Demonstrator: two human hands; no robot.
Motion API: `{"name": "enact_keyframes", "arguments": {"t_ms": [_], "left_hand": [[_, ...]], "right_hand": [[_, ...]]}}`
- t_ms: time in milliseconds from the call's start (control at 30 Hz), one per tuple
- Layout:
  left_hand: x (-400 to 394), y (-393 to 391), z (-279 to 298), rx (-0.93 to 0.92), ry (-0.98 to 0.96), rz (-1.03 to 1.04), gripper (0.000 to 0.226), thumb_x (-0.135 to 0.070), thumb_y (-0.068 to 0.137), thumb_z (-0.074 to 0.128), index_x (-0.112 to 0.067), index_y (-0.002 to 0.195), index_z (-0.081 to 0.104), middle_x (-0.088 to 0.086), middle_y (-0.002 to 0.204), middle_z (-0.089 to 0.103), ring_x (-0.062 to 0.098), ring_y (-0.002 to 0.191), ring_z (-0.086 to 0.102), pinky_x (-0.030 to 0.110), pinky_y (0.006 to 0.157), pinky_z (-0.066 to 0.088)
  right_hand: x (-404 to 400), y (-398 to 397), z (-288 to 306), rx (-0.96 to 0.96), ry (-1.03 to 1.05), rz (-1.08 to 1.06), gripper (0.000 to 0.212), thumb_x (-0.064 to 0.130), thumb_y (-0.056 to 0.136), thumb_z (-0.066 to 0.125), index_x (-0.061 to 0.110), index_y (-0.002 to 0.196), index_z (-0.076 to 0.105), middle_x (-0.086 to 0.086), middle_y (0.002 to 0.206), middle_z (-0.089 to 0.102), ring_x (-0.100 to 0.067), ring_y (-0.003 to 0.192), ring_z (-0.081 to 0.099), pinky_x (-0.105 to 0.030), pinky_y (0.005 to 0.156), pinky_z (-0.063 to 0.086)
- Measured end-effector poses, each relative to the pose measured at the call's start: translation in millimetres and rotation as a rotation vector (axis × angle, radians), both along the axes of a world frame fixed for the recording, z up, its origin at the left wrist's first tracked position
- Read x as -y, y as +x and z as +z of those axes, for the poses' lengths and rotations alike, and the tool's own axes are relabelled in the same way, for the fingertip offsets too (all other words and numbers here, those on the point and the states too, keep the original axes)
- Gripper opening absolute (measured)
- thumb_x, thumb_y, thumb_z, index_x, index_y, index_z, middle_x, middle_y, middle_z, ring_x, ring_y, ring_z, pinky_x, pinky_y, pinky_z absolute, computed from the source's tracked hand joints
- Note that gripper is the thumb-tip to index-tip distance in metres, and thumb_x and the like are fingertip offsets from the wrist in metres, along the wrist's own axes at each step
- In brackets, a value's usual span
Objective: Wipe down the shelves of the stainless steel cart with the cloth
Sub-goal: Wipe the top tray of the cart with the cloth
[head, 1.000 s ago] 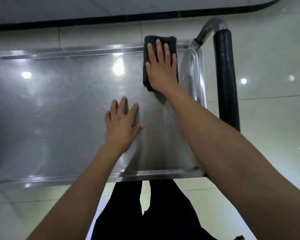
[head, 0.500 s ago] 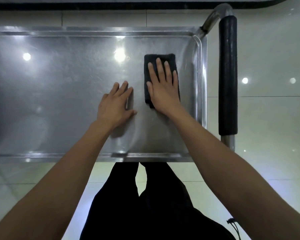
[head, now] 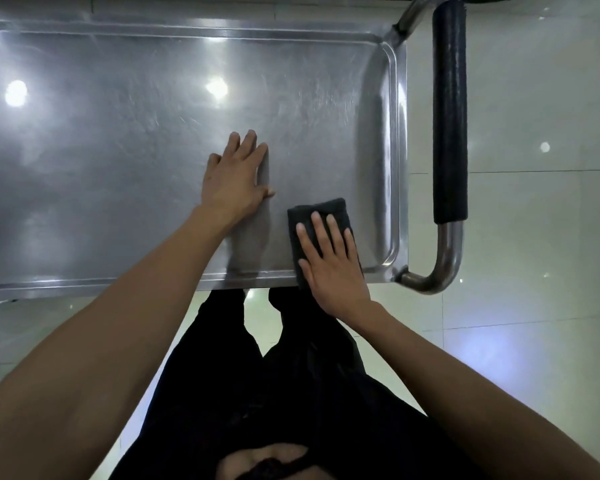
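The stainless steel cart's top shelf (head: 118, 150) fills the upper part of the head view, shiny with a raised rim. A folded dark cloth (head: 321, 211) lies at the shelf's near right corner, partly over the front rim. My right hand (head: 329, 261) presses flat on the cloth with straight fingers and covers most of it. My left hand (head: 234, 178) rests flat on the bare steel just left of the cloth, fingers straight and together.
The cart's handle (head: 449, 116), a steel tube with a black foam grip, runs along the right side. Pale glossy floor tiles (head: 534, 237) surround the cart. My dark trousers (head: 291, 375) stand right against the front edge.
My right hand has drawn the cloth from the far right corner back to the near front rim. My left hand has stayed flat on the shelf. The view has tilted down.
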State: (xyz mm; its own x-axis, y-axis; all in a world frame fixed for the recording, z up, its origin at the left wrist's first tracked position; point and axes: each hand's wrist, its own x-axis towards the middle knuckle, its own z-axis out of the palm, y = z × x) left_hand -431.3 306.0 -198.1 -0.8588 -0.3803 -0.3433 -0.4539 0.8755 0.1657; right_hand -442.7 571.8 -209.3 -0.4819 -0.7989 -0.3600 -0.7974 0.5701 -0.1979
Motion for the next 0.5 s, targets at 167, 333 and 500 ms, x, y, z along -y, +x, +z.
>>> {"name": "enact_keyframes", "arguments": {"t_ms": [167, 333, 500], "left_hand": [[2.1, 18.2, 4.6, -0.056, 0.056, -0.030, 0.058, -0.031, 0.094, 0.062, -0.017, 0.145, 0.039, 0.010, 0.163, 0.018, 0.032, 0.148, 0.021, 0.052, 0.110, 0.036], [37.6, 52.9, 12.6, -0.102, 0.091, -0.019, 0.060, -0.033, 0.092, 0.065, -0.018, 0.146, 0.043, 0.012, 0.161, 0.025, 0.034, 0.147, 0.023, 0.051, 0.115, 0.026], [72.2, 71.9, 11.3, 0.034, 0.078, -0.031, 0.059, -0.044, 0.091, 0.064, -0.027, 0.143, 0.041, 0.004, 0.159, 0.022, 0.032, 0.148, 0.013, 0.064, 0.109, 0.028]], "right_hand": [[4.4, 16.8, 0.1, -0.022, 0.042, -0.079, 0.061, 0.041, 0.107, 0.024, 0.023, 0.161, 0.000, -0.006, 0.168, -0.009, -0.027, 0.154, -0.012, -0.053, 0.124, 0.008], [19.7, 30.2, -0.6, -0.066, 0.064, -0.175, 0.059, 0.042, 0.107, 0.017, 0.025, 0.161, 0.000, -0.005, 0.168, -0.006, -0.026, 0.155, -0.009, -0.053, 0.124, 0.012], [58.8, 29.1, -1.9, -0.083, 0.030, -0.276, 0.058, 0.043, 0.106, 0.017, 0.026, 0.161, 0.006, -0.004, 0.169, 0.000, -0.025, 0.155, -0.004, -0.052, 0.124, 0.013]]}}
